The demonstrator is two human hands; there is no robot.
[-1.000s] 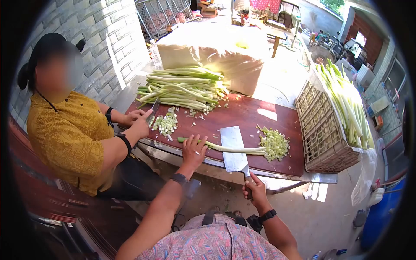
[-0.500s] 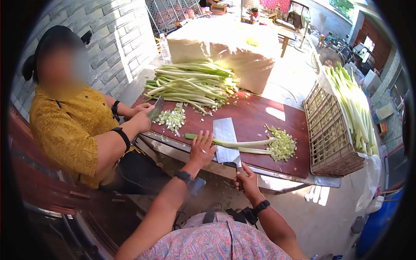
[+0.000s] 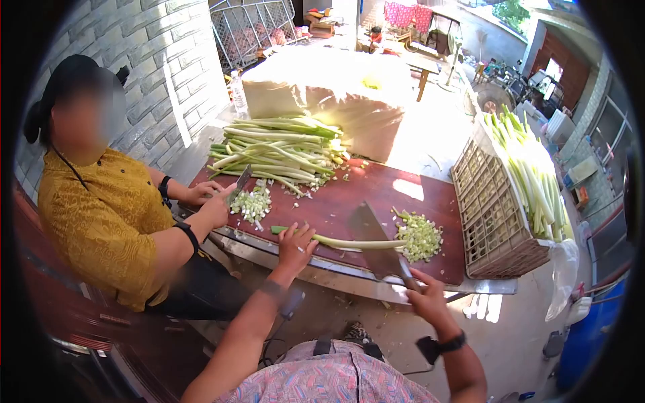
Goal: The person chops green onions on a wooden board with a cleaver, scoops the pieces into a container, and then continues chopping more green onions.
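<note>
My left hand (image 3: 295, 248) is closed around the green end of a long pale green onion stalk (image 3: 342, 243), holding it down near the table's front edge. My right hand (image 3: 427, 295) grips the handle of a cleaver (image 3: 379, 247). Its broad blade is tilted and overlaps the stalk's right part in this view. Just right of the blade lies a heap of chopped green onion (image 3: 421, 236), which the stalk's far end reaches. All of this is on a dark red tabletop (image 3: 376, 181).
On my left a person (image 3: 107, 201) holds another knife (image 3: 242, 181) beside chopped pieces (image 3: 251, 203). Behind them lies a large pile of stalks (image 3: 275, 148). A plastic crate (image 3: 494, 208) full of stalks stands at the table's right end. Beyond the table is a covered block (image 3: 302, 94).
The cleaver has moved right along the stalk toward the chopped heap, its blade now tilted, with my right hand. One stalk now shows where two ran before. The whole view has shifted slightly.
</note>
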